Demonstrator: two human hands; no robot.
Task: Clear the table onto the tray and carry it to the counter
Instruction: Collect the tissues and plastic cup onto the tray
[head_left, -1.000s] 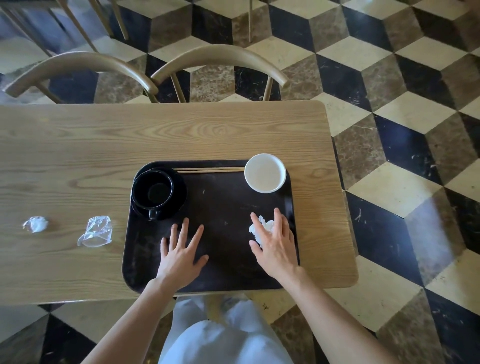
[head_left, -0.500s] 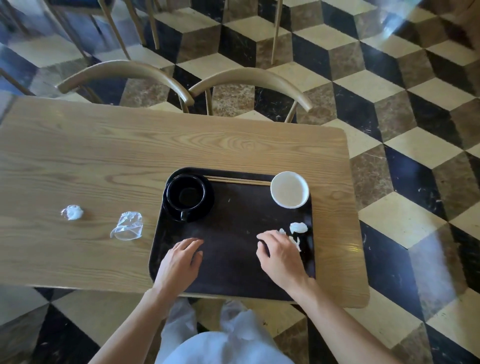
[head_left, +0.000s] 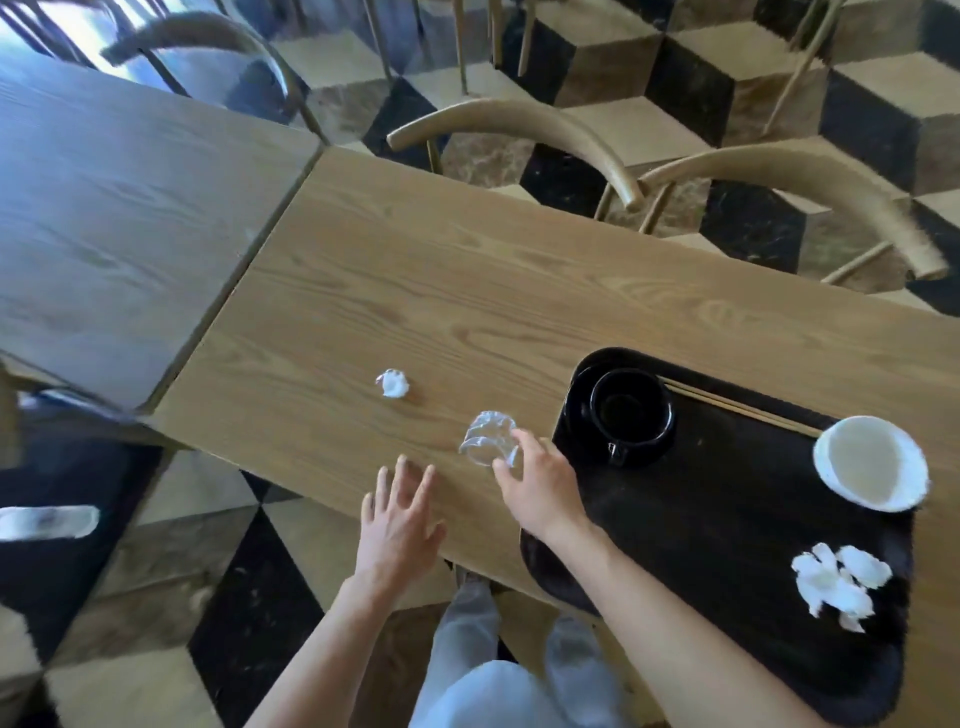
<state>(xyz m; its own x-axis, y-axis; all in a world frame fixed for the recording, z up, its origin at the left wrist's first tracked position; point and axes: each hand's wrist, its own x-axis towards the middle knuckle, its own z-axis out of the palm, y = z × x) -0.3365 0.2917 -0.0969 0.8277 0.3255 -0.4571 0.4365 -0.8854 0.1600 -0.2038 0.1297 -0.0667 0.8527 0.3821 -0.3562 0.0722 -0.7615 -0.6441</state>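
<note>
A black tray (head_left: 727, 519) lies on the right end of the wooden table (head_left: 467, 291). It holds a black cup on a saucer (head_left: 631, 410), chopsticks (head_left: 743, 410), a white bowl (head_left: 870, 462) and torn white tissue (head_left: 836, 582). Just left of the tray a crumpled clear plastic cup (head_left: 485, 439) lies on the table, and my right hand (head_left: 540, 478) pinches its near end between thumb and fingers. A small white tissue ball (head_left: 393, 383) sits further left. My left hand (head_left: 400, 525) hovers with spread fingers over the table's near edge, holding nothing.
A second wooden table (head_left: 104, 208) butts against the left end. Two curved-back wooden chairs (head_left: 519, 124) (head_left: 805, 176) stand along the far side, with more chair legs behind. The floor is a black, tan and cream cube pattern. My legs are below the near edge.
The view swung left. My right hand left the tissue on the tray and crossed to the plastic cup. My left hand came off the tray and moved left over the table edge.
</note>
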